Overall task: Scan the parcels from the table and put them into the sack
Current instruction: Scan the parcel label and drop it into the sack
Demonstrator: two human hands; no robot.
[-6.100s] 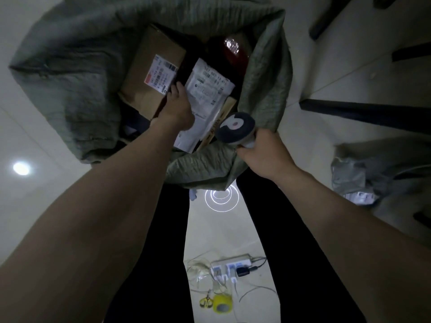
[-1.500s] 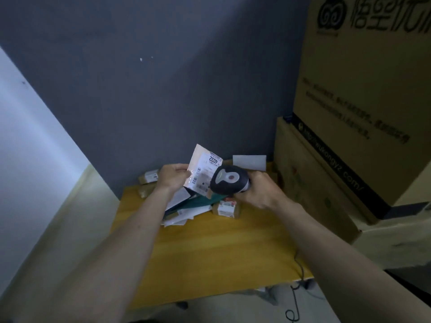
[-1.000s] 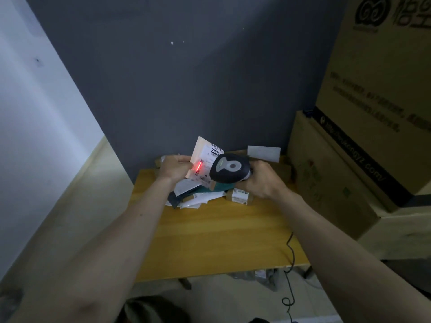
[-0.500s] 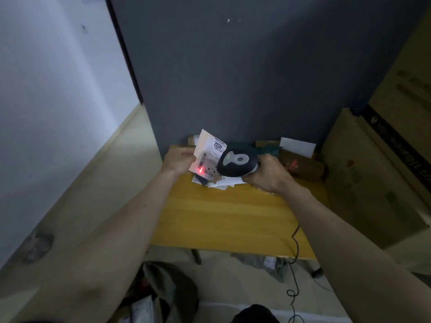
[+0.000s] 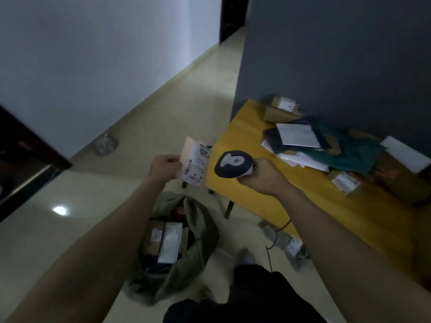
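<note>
My left hand [image 5: 164, 167] is raised in front of me, forearm stretched out, fingers and thumb pinching the left edge of a flat pale parcel [image 5: 196, 164] so it stands nearly upright with its label, marked 4032, facing me. My right hand [image 5: 264, 177] is level with it, fist wrapped round the handle of the scanner [image 5: 233, 164], whose dark head points left at the parcel, just beside it but not touching. Both are held over the floor off the left corner of the yellow table [image 5: 291, 206]. More parcels [image 5: 321, 145] lie heaped at the table's far side against the grey wall. Below my left forearm the green sack [image 5: 198, 248] sits open on the floor, boxes and labelled packets showing inside.
</note>
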